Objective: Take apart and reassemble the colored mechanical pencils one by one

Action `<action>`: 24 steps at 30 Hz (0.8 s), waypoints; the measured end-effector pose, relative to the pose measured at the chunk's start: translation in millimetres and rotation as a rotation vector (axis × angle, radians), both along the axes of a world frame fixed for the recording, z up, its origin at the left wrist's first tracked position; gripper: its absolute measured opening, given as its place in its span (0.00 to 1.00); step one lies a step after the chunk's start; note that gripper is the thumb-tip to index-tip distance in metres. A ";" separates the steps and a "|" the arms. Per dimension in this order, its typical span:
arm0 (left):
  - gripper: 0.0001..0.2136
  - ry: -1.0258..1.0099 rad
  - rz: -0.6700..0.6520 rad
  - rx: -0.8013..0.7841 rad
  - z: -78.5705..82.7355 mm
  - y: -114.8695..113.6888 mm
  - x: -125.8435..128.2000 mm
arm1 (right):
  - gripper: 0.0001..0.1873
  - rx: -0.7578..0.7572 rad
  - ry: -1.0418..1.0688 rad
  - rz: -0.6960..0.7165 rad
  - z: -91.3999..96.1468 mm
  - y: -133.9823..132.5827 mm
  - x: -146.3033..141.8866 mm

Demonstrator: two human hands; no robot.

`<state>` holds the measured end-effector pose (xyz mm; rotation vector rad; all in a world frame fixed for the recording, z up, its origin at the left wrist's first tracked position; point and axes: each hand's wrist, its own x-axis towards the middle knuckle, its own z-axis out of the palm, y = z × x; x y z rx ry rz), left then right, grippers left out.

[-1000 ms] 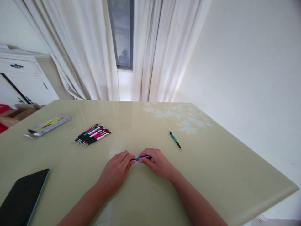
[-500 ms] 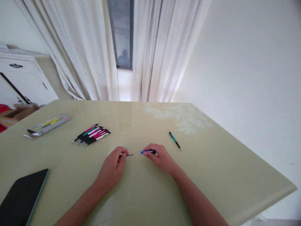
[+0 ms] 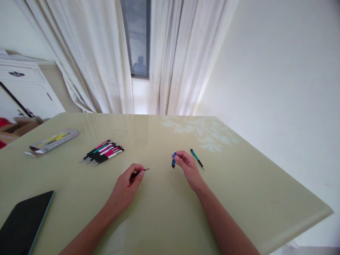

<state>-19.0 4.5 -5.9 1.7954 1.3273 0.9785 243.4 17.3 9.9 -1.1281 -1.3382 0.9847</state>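
My left hand (image 3: 128,187) is closed on the black lower part of a pen (image 3: 135,174), and a thin dark rod sticks out of it past my fingertips to the right. Between the thumb and fingers of my right hand (image 3: 189,169) is a blue pen barrel (image 3: 174,162) with a black end, held roughly upright and tilted. The two parts are apart, a short way above the table. Just right of my right hand lies a teal and black pen (image 3: 197,158).
Several pens (image 3: 103,152) in pink, white, purple, teal and black lie side by side at the left. Behind them is an opened carton (image 3: 55,142). A dark tablet (image 3: 25,223) rests at the near left of the pale green table (image 3: 164,219).
My right hand has moved right and slightly away with the blue barrel, turning it from lying level to near upright. My left hand has tilted its part a little, showing more of it.
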 end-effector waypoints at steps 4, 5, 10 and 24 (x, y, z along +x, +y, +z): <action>0.13 -0.015 -0.005 -0.009 3.0 -1.7 1.5 | 0.20 0.012 -0.010 -0.078 -5.6 5.0 5.3; 0.13 -0.020 -0.011 -0.014 3.5 -2.1 1.9 | 0.20 0.009 -0.015 -0.076 -5.7 5.2 5.7; 0.15 0.003 -0.049 -0.037 4.5 -3.8 2.7 | 0.18 -0.022 -0.073 -0.005 -0.5 0.9 3.2; 0.14 0.113 -0.065 0.001 7.7 -12.1 9.9 | 0.11 -0.060 -0.399 0.280 15.4 -25.0 -32.3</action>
